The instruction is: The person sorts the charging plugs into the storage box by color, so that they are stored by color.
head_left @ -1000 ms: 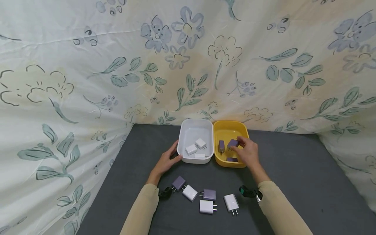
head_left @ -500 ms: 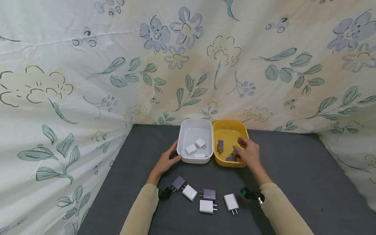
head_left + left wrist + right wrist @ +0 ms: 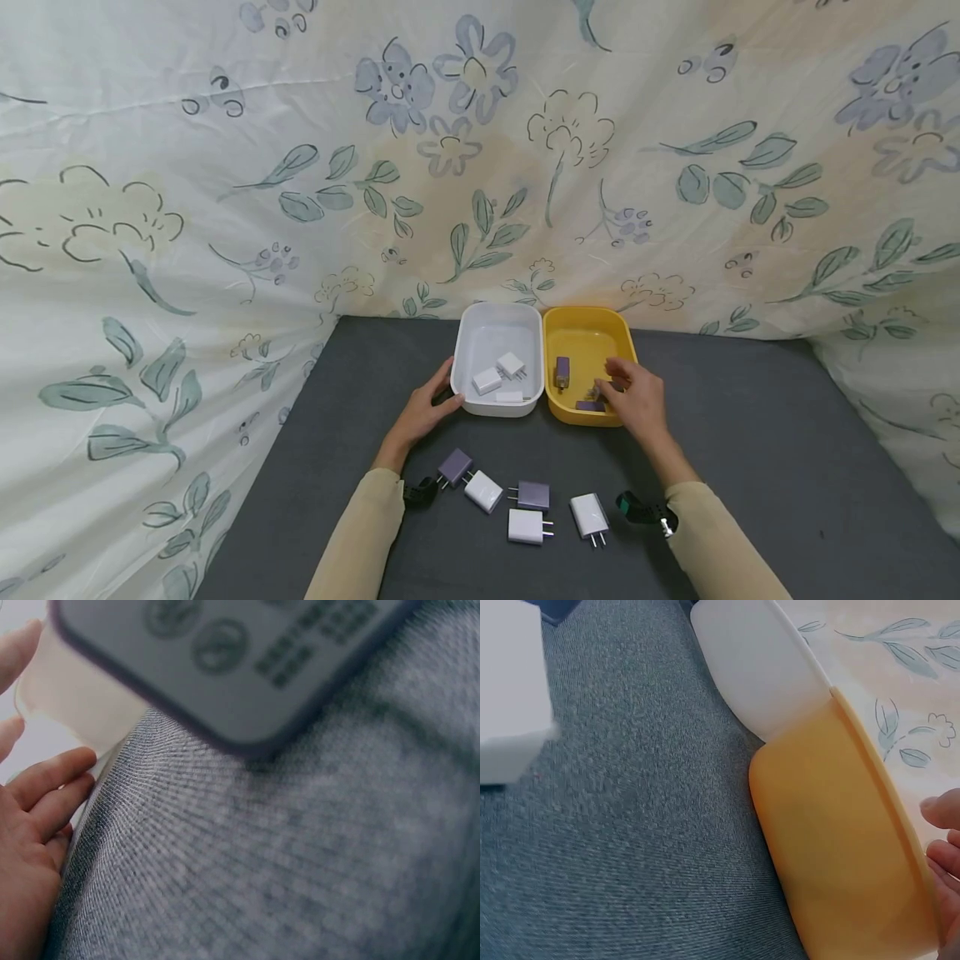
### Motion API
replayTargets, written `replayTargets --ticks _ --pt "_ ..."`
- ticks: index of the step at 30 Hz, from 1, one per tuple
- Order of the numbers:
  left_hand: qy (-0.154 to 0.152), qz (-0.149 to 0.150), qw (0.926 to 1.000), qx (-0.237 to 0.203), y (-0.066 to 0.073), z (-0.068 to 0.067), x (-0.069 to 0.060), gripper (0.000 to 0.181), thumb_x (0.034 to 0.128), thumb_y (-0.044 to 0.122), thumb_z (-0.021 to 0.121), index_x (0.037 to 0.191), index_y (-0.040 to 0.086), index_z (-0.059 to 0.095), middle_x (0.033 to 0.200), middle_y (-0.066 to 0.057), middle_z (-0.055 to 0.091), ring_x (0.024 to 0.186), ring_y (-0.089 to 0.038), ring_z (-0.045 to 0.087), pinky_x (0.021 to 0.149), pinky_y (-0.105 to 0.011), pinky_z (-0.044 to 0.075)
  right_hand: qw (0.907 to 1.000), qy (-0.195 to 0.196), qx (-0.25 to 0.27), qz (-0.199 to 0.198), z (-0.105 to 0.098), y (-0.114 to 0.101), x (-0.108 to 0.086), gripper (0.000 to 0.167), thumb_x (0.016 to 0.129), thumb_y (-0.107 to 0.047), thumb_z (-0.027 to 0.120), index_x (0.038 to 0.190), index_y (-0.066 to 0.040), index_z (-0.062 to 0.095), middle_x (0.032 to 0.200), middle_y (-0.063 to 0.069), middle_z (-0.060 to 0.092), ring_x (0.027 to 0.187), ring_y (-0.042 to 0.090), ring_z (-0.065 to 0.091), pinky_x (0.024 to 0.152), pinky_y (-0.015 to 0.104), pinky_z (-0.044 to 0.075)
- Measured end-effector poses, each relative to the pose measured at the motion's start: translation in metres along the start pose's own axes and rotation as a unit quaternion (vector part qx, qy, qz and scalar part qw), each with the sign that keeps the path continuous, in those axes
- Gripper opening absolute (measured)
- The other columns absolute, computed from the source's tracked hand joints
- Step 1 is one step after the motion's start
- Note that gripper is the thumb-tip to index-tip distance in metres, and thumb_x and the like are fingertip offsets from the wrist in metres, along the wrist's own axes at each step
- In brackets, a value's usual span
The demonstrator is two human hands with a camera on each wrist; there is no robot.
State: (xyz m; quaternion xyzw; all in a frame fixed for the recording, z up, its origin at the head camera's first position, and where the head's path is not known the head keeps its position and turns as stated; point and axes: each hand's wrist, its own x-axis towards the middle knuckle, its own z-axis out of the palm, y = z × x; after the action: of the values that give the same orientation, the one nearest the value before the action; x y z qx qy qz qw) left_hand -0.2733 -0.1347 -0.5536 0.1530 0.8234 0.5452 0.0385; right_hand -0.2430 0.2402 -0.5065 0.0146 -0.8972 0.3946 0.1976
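Observation:
My left hand (image 3: 422, 416) rests against the left side of a white bin (image 3: 463, 342), thumb at its front corner, fingers along the wall. Several white plug chargers (image 3: 511, 365) lie in that bin. Over the right front part of the yellow bin (image 3: 581, 317) is my right hand (image 3: 640, 398), fingers down inside the rim. A purple charger (image 3: 617, 386) shows partly between its thumb and forefinger; whether they pinch it cannot be told. Two other purple chargers, one upright (image 3: 562, 372) and one lying flat (image 3: 589, 406), are in the yellow bin. In the right wrist view the hand (image 3: 946, 851) is cut by the frame edge.
In front of the bins, on the dark cloth (image 3: 765, 433), lie two purple chargers, one at left (image 3: 455, 467) and one mid-table (image 3: 533, 496), and three white chargers (image 3: 526, 527). A charger's printed face (image 3: 225, 667) looms close in the left wrist view. A floral curtain (image 3: 480, 208) hangs behind.
A second ago my right hand held the purple charger above the yellow bin; it came down into the bin and the fingers parted. Now the hand sits slightly lower over it. The left hand stays.

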Motion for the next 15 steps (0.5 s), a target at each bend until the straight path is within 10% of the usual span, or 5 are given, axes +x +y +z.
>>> replayTargets --ticks 6,15 --pt "-0.007 0.001 1.0000 -0.001 0.002 -0.001 0.000 0.077 0.0918 0.033 0.068 0.155 0.034 0.023 0.145 -0.010 0.052 0.144 -0.030 0.036 0.117 -0.058 0.023 0.9997 0.012 0.006 -0.019 0.001 -0.001 -0.006 0.040 0.083 -0.011 0.077 0.119 0.002 0.066 0.111 0.021 0.070 0.095 0.035 0.071 0.081 0.047 0.056" --pt "-0.037 -0.006 0.9991 0.021 0.039 -0.009 -0.014 0.077 0.0944 0.024 0.065 0.157 0.016 0.020 0.146 -0.019 0.049 0.143 -0.034 0.037 0.115 -0.058 0.026 0.9980 0.010 0.028 -0.055 0.004 -0.005 -0.016 0.038 0.080 -0.009 0.079 0.115 0.002 0.068 0.109 0.020 0.072 0.093 0.034 0.073 0.078 0.045 0.057"
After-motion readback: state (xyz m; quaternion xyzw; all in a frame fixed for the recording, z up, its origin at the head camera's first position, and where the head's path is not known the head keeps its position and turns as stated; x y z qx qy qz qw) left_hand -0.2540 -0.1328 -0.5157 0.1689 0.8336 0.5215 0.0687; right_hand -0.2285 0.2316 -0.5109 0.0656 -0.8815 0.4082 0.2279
